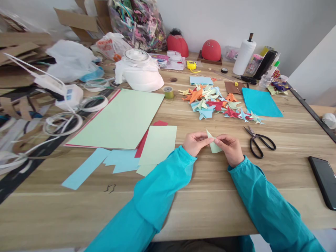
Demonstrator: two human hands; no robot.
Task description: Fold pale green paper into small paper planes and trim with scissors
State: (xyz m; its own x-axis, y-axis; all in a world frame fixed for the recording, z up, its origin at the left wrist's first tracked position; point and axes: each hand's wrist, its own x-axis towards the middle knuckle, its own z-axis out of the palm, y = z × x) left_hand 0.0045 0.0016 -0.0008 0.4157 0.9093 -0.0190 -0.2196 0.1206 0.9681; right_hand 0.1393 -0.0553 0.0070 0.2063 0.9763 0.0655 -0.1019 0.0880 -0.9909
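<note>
Teal fabric sleeves (157, 196) lie nearest the head camera, reaching forward over a wood-grain tabletop (204, 213). Left hand (196, 142) and right hand (231, 148) are both closed in a pinch on one small, folded piece of pale green paper (214, 147). This piece is located between the two hands, with a pointed corner rising above the thumbs and a broader part below. Whether its lower edge touches the tabletop cannot be told.

Just beside the right hand, on its right, lie black-handled metal scissors (258, 142), blades slightly parted and directed away from the person. Farther right, a black rectangular phone (324, 183) lies near the table edge.

To the left of the left hand, a pale green paper rectangle (160, 141) lies partly over a red paper piece (142, 143). Next to these are light blue paper strips (85, 169) and a large pale green paper sheet (118, 119), with red showing along its edge.

Beyond the hands, a heap of pointed, folded multicoloured paper shapes (207, 112) is spread beside a flat, bright blue rectangular sheet (262, 102). A yellow-green thread spool (168, 92) stands left of the heap.
</note>
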